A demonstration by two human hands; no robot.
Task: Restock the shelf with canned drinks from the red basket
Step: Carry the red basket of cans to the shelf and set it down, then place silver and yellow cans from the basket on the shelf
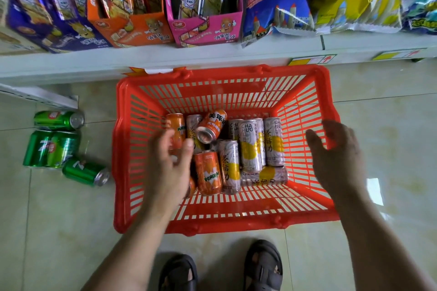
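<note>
Orange printed aluminium lies directly beneath the left hand [169,163], which hovers low inside the red basket [305,220] with fingers spread and curled, holding nothing; the posture suggests a reach for the nearest orange can [208,173], just right of the thumb. The right hand [335,156] is also open and empty, palm down over the basket's right wall, probably positioned to steady the basket or take a second can.

The canned drinks rest in a loose pile on the basket floor, most lying on their sides. The orange cans occupy the left; the pale cans with yellow circles [250,146] occupy the centre and right. One orange can [211,126] leans on the others, its metal end facing the camera. All are smooth, glossy cylinders and will likely roll if disturbed.

The basket is rigid slotted plastic and stands on the glossy tiled floor [390,125], with its far rim against the white shelf [212,59]. Four green cans [59,146] lie on the floor to the left, beside the shelf base. Snack boxes [205,28] and crinkled foil bags [276,7] fill the shelf above.
</note>
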